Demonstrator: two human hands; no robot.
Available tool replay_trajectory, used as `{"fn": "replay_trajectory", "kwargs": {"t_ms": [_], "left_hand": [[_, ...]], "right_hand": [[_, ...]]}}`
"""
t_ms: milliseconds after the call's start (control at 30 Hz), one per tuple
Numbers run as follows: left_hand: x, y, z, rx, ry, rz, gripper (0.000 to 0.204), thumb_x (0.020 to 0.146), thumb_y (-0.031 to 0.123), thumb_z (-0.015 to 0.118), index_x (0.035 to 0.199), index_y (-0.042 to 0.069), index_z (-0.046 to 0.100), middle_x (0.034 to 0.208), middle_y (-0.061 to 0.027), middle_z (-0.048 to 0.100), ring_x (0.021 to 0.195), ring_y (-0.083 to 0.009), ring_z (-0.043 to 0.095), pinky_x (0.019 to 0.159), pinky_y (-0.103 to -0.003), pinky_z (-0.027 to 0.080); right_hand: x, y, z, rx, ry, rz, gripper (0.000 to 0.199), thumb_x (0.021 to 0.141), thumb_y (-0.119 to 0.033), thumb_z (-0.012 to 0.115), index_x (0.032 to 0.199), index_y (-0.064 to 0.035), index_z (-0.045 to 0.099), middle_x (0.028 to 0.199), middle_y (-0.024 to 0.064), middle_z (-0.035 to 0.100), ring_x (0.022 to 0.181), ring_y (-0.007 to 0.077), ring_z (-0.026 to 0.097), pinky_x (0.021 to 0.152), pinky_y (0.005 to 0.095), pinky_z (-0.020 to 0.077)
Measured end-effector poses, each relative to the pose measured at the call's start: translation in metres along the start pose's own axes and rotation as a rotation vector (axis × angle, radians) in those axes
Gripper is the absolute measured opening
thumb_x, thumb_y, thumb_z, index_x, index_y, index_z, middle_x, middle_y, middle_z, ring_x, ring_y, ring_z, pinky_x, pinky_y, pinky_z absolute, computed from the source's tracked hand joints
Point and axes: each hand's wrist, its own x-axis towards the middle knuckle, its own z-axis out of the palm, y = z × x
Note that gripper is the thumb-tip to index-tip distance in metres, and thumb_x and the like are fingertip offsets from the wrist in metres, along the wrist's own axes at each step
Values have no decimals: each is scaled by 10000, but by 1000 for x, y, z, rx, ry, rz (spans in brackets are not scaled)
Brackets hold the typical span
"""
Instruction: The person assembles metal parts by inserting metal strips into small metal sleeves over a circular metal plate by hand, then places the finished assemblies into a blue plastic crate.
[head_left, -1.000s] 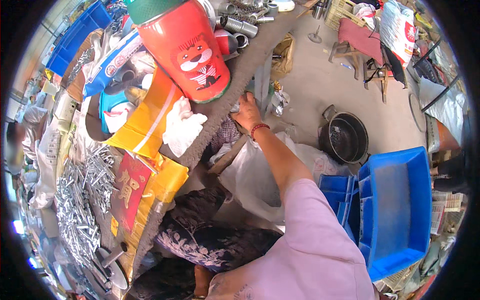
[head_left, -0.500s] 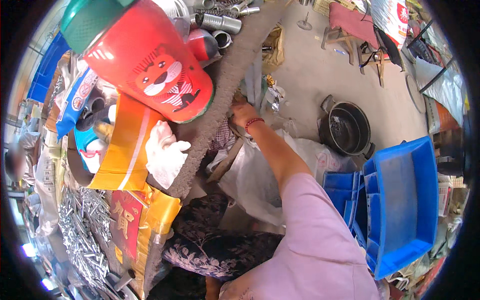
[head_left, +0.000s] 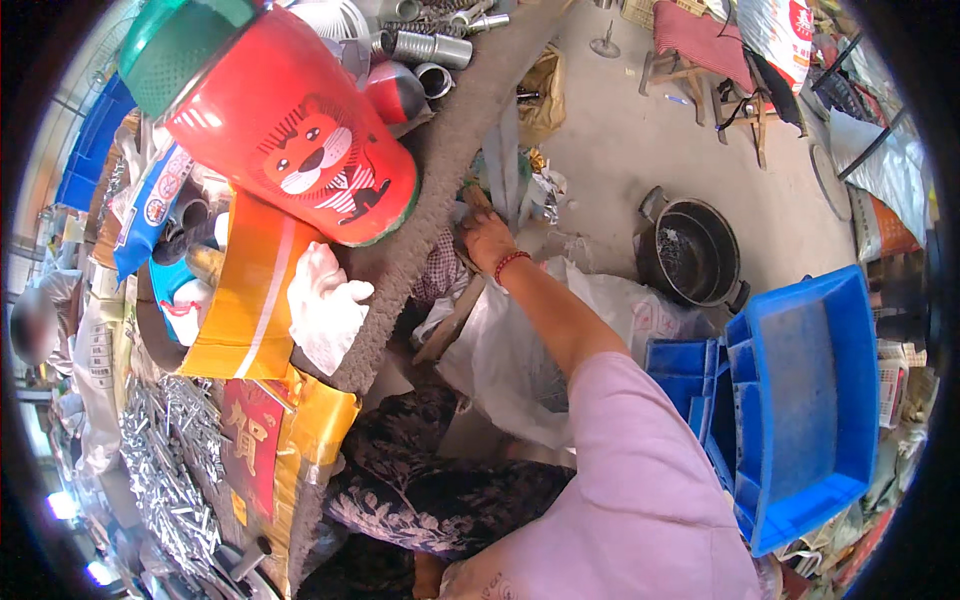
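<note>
My right hand [head_left: 488,241], with a red bead bracelet [head_left: 512,259] at the wrist, reaches down past the bench edge. Its fingertips are hidden, so what they touch or hold cannot be made out. A brown wooden piece [head_left: 477,198] is right by the fingers, and a checked cloth [head_left: 441,270] hangs beside them on the left. Below the forearm lies a whitish plastic bag [head_left: 515,370]. A wooden slat [head_left: 452,320] leans between bag and bench. My left hand does not show.
On the bench [head_left: 440,160] stand a red bin [head_left: 300,150], a white glove [head_left: 328,305], an orange carton [head_left: 245,290] and a heap of small metal parts [head_left: 170,460]. A black pot [head_left: 690,250], blue crates [head_left: 810,400] and a stool [head_left: 700,45] are on the right.
My right hand has shifted slightly down, and more of the wooden piece beyond its fingers shows. The bench things sit slightly further left in the view.
</note>
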Motion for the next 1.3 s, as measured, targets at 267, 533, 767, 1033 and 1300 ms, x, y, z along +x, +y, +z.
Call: {"fn": "replay_trajectory", "kwargs": {"t_ms": [267,533,767,1033,1300], "left_hand": [[6,13,1,-23,-7,-8,366,944,83,740,1298,-8,748,1282,-227,783,1207,-352,749,1055,-402,562],[-25,-8,-17,-55,-6,-45,363,946,79,736,1298,-8,748,1282,-222,785,1206,-346,750,1055,-401,562],[-7,25,-23,-120,67,-74,360,948,76,732,1298,-8,748,1281,-219,787,1205,-341,751,1055,-401,561],[17,92,-42,-1263,136,-79,508,1087,280,572,1549,72,556,1529,-120,606,1398,-279,570,1213,-456,441],[62,26,-10,-1727,-36,82,807,1087,654,459,1672,99,429,1677,-125,480,1534,-344,444,1290,-523,385]], "right_hand": [[-26,18,-3,72,93,-40,298,993,-251,594,1179,-208,824,1243,-8,738,1326,235,598,1144,497,421],[-41,10,-35,343,117,83,356,913,-57,637,1221,-147,790,1297,57,717,1331,308,596,1142,500,459],[-176,-29,-68,688,250,328,519,879,-61,696,1397,-91,679,1227,176,716,1161,418,670,1001,507,556],[-201,-223,-123,1070,-527,-263,637,997,-202,574,1596,1,498,1616,267,516,1524,423,463,1286,500,348],[-187,-325,-294,814,-267,-622,602,1009,-422,684,1411,23,632,1430,269,637,1344,484,568,1172,551,426]]}}
